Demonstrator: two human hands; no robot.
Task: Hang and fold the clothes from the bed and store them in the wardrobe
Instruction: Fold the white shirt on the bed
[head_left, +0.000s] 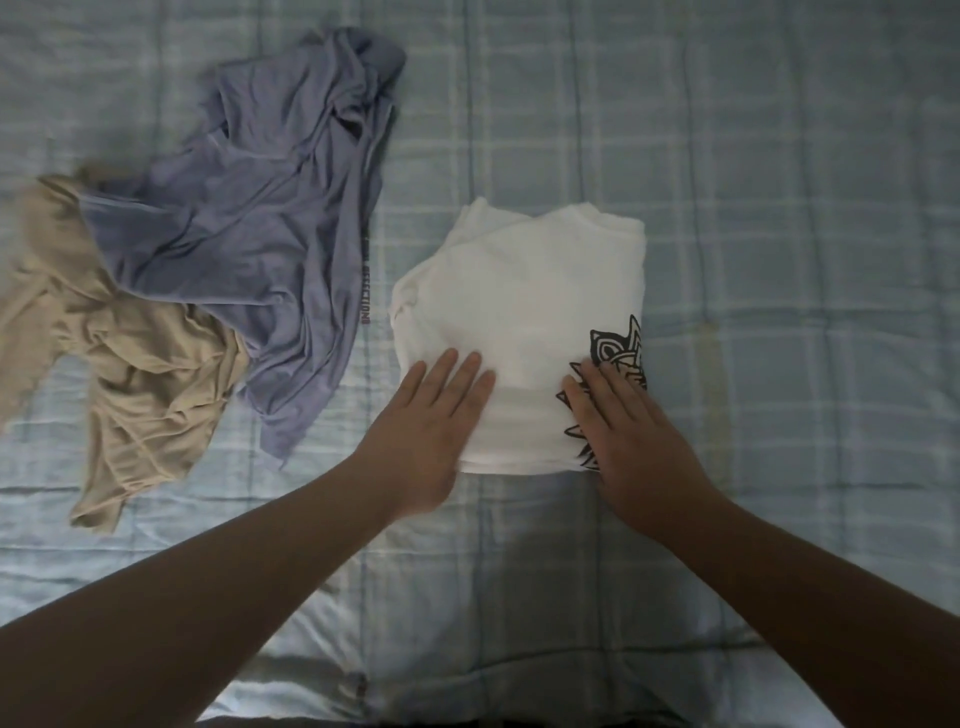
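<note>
A white T-shirt (524, 312) with a black printed design lies folded into a compact rectangle in the middle of the bed. My left hand (434, 426) lies flat on its near left corner with straight fingers. My right hand (628, 431) presses flat on the near right corner, partly covering the black print. A crumpled blue-grey garment (260, 218) lies unfolded to the left. A beige garment (130, 353) lies partly under the blue-grey one, further left.
The bed is covered by a light blue checked quilt (779, 234), with bare quilt to the right of the white shirt and in front of it. The wardrobe is out of view.
</note>
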